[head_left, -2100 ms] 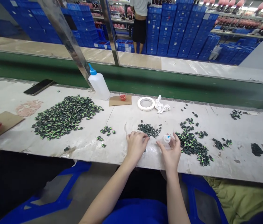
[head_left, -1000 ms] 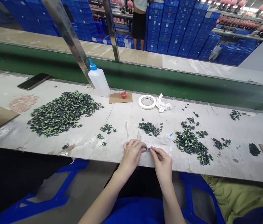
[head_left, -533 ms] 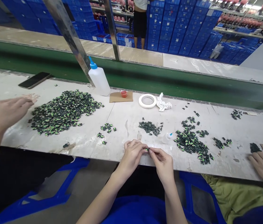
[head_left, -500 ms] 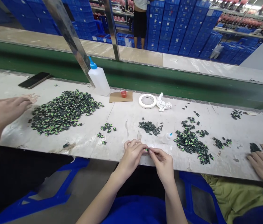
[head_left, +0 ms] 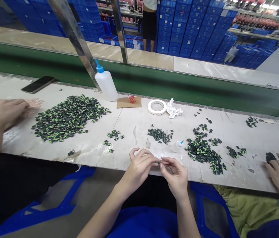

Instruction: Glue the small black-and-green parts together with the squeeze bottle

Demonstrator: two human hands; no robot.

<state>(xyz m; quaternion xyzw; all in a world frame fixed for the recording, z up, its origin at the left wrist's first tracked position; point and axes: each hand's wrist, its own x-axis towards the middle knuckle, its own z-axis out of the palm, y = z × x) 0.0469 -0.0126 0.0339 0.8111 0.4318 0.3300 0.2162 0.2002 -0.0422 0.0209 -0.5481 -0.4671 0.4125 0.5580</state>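
My left hand point(head_left: 140, 168) is closed over the table's front edge, pinching a small black-and-green piece point(head_left: 157, 162) between thumb and fingertips. The fingertips of my right hand point(head_left: 175, 175) meet at the same piece from the right; they are closed, and whether they grip a separate part is too small to make out. Just beyond my hands lies a pile of small dark pieces point(head_left: 159, 135). A small glue bottle with a blue tip point(head_left: 178, 145) stands behind my right hand. To its right spreads a heap of black-and-green pieces point(head_left: 202, 152).
A large pile of black-and-green pieces point(head_left: 67, 119) lies to the left. Along the back are a phone point(head_left: 38, 84), a white bottle point(head_left: 106, 85), a red cup point(head_left: 131, 99) on cardboard, a tape roll point(head_left: 156, 107) and crumpled tissue point(head_left: 173, 109). Co-workers' hands point(head_left: 5, 112) reach in from both sides.
Both my hands have shifted slightly right and down, with the piece still between them. My right fingers have spread a little. The left co-worker's hand has moved slightly.
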